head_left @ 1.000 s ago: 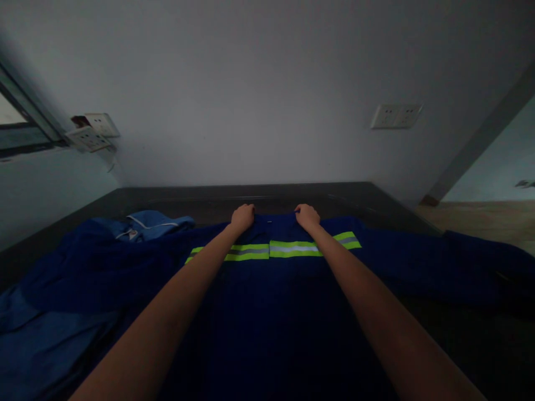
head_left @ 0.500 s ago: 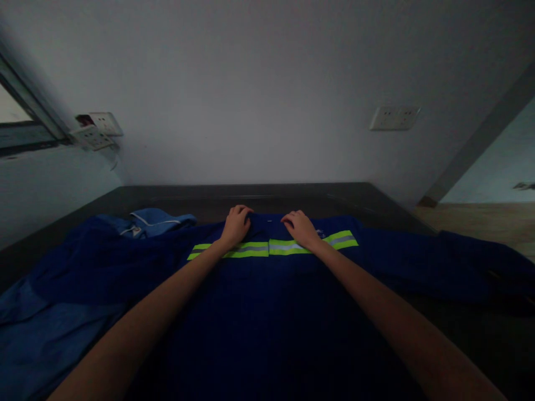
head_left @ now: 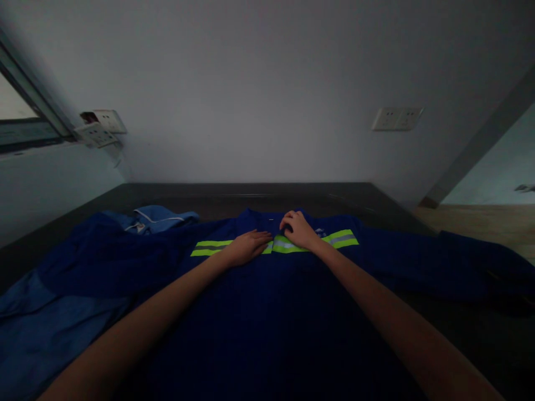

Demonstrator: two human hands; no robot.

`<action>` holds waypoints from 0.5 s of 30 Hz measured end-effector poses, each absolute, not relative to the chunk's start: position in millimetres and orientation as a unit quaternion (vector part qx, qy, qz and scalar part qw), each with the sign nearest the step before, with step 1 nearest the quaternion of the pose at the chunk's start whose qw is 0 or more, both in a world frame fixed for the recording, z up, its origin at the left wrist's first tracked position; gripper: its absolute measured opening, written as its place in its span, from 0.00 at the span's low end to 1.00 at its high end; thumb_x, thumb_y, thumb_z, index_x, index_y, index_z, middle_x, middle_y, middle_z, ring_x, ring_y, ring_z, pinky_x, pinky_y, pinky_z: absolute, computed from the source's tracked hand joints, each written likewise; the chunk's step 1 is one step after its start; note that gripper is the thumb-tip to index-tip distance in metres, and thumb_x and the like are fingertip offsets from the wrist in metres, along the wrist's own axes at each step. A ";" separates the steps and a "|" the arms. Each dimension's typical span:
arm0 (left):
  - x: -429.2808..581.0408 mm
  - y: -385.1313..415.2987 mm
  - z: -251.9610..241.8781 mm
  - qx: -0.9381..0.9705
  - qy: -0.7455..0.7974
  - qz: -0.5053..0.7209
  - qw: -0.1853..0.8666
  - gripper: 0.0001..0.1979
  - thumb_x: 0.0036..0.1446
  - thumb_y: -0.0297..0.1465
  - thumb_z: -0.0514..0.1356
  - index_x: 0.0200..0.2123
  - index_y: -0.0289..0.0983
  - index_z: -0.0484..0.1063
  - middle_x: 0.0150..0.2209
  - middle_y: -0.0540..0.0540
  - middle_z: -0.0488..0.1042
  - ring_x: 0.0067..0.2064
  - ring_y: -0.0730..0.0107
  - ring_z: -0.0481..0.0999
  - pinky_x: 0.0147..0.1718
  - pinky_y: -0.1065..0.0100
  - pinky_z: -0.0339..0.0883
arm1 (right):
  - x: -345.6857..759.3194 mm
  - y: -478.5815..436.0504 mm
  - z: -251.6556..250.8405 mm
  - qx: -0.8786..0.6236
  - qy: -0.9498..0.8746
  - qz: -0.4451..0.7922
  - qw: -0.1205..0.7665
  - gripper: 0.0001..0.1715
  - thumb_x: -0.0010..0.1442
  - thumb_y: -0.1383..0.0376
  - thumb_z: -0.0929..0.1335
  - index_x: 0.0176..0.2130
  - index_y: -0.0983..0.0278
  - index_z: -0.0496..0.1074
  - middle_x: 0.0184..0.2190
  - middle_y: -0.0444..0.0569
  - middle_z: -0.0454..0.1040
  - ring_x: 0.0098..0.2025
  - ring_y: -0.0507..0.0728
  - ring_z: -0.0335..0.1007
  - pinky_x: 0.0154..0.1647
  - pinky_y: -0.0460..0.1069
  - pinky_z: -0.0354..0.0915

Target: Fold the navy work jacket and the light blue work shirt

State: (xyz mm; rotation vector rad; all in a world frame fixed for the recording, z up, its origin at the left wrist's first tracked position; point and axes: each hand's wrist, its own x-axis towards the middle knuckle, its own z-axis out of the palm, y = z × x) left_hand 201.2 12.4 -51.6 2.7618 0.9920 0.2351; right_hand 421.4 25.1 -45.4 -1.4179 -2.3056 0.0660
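Left hand (head_left: 246, 247) slid inward, fingers (head_left: 263, 238) flat on jacket (head_left: 271, 317).

- Plain pale wall (head_left: 267, 83) with a double socket (head_left: 397, 118) at right.
- Window (head_left: 19, 120) and more sockets (head_left: 102, 128) at left.
- Dark worktop (head_left: 251, 194); wooden floor (head_left: 493, 225); dim light.

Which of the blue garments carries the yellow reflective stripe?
The dark navy jacket spread in the middle; the lighter blue garment on the left shows none.
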 end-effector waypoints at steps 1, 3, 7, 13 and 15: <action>199.9 11.1 -51.9 0.927 0.344 0.087 0.120 0.20 0.64 0.30 0.48 0.59 0.39 0.61 0.61 0.45 0.63 0.62 0.67 0.62 0.63 0.63 0.47 | 418.3 22.9 -50.1 -0.514 -0.832 0.022 0.207 0.14 0.55 0.72 0.65 0.40 0.62 0.75 0.46 0.52 0.68 0.49 0.60 0.59 0.51 0.53 0.58; 197.1 10.5 -52.7 0.906 0.368 0.122 0.173 0.23 0.64 0.29 0.47 0.62 0.38 0.55 0.60 0.44 0.65 0.60 0.67 0.64 0.60 0.65 0.54 | 411.8 17.3 -60.6 -0.525 -0.832 0.009 0.182 0.18 0.58 0.70 0.64 0.49 0.62 0.72 0.53 0.55 0.65 0.53 0.62 0.57 0.51 0.55 0.59; 189.1 22.5 -52.9 0.865 0.425 0.222 0.150 0.22 0.62 0.26 0.48 0.60 0.38 0.58 0.55 0.46 0.71 0.56 0.69 0.69 0.57 0.67 0.60 | 404.3 10.4 -67.9 -0.545 -0.821 -0.012 0.171 0.22 0.62 0.68 0.62 0.56 0.62 0.67 0.58 0.56 0.62 0.58 0.64 0.54 0.53 0.57 0.59; 185.1 52.4 -65.5 0.809 0.538 0.234 0.041 0.25 0.60 0.29 0.51 0.59 0.26 0.57 0.62 0.30 0.59 0.65 0.52 0.55 0.62 0.51 0.50 | 375.1 38.6 -45.3 -0.541 -0.812 0.051 0.211 0.23 0.64 0.72 0.56 0.55 0.67 0.68 0.53 0.54 0.70 0.56 0.56 0.62 0.58 0.50 0.55; 187.9 53.8 -73.7 0.804 0.554 0.211 0.033 0.28 0.60 0.31 0.52 0.61 0.24 0.53 0.64 0.26 0.53 0.66 0.48 0.51 0.61 0.48 0.49 | 357.1 53.9 -44.6 -0.532 -0.821 0.069 0.198 0.24 0.65 0.71 0.56 0.56 0.68 0.67 0.55 0.52 0.70 0.57 0.54 0.62 0.59 0.47 0.54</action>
